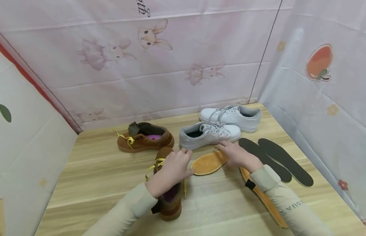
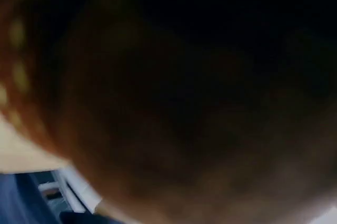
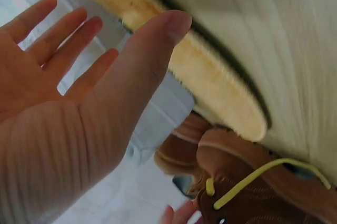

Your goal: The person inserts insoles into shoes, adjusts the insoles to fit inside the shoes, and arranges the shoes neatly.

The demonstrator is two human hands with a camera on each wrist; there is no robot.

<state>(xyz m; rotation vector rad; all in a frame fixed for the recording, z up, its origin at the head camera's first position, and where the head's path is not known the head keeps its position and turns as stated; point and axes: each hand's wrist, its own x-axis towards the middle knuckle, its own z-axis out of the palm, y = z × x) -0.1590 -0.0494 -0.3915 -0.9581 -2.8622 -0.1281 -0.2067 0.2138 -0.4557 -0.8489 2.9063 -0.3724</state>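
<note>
In the head view my left hand is over a brown shoe with yellow laces, its fingers loosely bent and holding nothing visible. Dark, blurred brown fills most of the left wrist view. My right hand hovers at the far end of a fuzzy orange insole. Seen from the right wrist, its fingers are spread, and the thumb passes in front of the insole without gripping it. Whether the thumb touches the insole I cannot tell. A second orange insole lies partly hidden beneath the right forearm.
Behind my left hand sits another brown shoe with a pink inside. Two white sneakers, a nearer one and a farther one, stand at the back. Dark insoles lie at the right. Printed cloth walls bound the wooden table.
</note>
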